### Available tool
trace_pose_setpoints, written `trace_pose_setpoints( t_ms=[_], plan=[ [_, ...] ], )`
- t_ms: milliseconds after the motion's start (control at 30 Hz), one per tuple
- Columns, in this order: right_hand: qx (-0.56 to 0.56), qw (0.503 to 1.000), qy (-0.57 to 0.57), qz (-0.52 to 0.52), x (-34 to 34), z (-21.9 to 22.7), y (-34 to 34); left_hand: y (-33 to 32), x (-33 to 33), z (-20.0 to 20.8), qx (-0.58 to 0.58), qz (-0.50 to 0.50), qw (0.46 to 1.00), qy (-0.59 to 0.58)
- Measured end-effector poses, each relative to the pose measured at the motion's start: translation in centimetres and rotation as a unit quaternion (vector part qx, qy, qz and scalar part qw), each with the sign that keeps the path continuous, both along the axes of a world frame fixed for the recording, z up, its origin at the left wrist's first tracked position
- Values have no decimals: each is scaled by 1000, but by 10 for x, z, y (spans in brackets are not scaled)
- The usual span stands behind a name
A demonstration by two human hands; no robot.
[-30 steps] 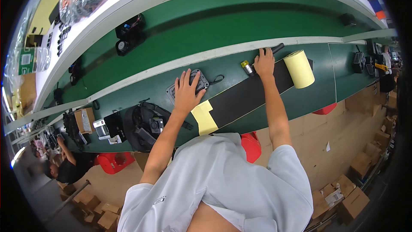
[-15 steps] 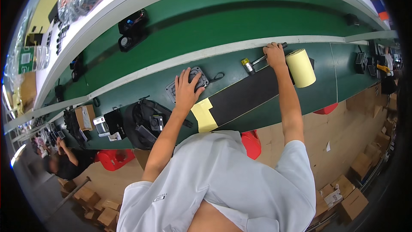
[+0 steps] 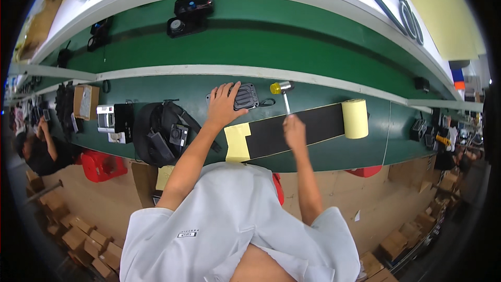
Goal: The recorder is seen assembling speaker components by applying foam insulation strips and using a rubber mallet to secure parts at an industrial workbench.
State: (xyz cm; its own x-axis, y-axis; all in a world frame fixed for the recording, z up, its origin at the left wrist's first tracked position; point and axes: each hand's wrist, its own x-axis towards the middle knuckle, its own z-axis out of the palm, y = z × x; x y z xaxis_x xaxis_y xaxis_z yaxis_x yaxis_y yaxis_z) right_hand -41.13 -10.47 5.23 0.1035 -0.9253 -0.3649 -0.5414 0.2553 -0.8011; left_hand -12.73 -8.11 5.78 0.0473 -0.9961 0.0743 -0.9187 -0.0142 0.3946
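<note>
Middle of frame: left hand (image 3: 225, 108), fingers spread wide, laid over a dark grey case (image 3: 247, 95) on the green desk (image 3: 315, 97). Right of centre: right hand (image 3: 295, 130), fingers curled closed round the handle of a hammer (image 3: 285, 90), its yellow-and-silver head toward frame top. Black sheeting (image 3: 324, 123) behind that hand; pale yellow roll (image 3: 356, 120) farther right.

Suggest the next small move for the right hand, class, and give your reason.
Probably the right hand should swing the hammer left toward the grey ribbed part: it grips the handle, the head is off to that part's right, and the left hand lies over the part's left side.
</note>
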Motion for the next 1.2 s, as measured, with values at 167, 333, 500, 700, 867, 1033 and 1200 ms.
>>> trace_pose_setpoints(
  t_ms=[167, 333, 500, 700, 867, 1033, 1200],
  plan=[
    [0, 998, -58, 2, 65, 16, 44, -1, 4, -1, 18, 16, 999, 24],
    [102, 991, -83, 25, 95, 55, 41, -1, 1, -3, 32, 24, 999, 20],
    [-175, 976, 89, 96, 90, 44, 41, 1, 2, -7, 0, 38, 999, 18],
    [-160, 980, 74, 89, 96, 64, 43, -1, 4, -4, 21, 39, 999, 28],
    [-219, 971, 59, 73, 103, 65, 50, -3, 1, -3, 28, 45, 998, 22],
    [-176, 977, 102, 63, 103, 55, 47, -3, 2, -3, 43, 48, 998, 14],
    [-195, 979, 46, 26, 101, 65, 47, -8, 1, 2, 107, 53, 993, 19]
  ],
)
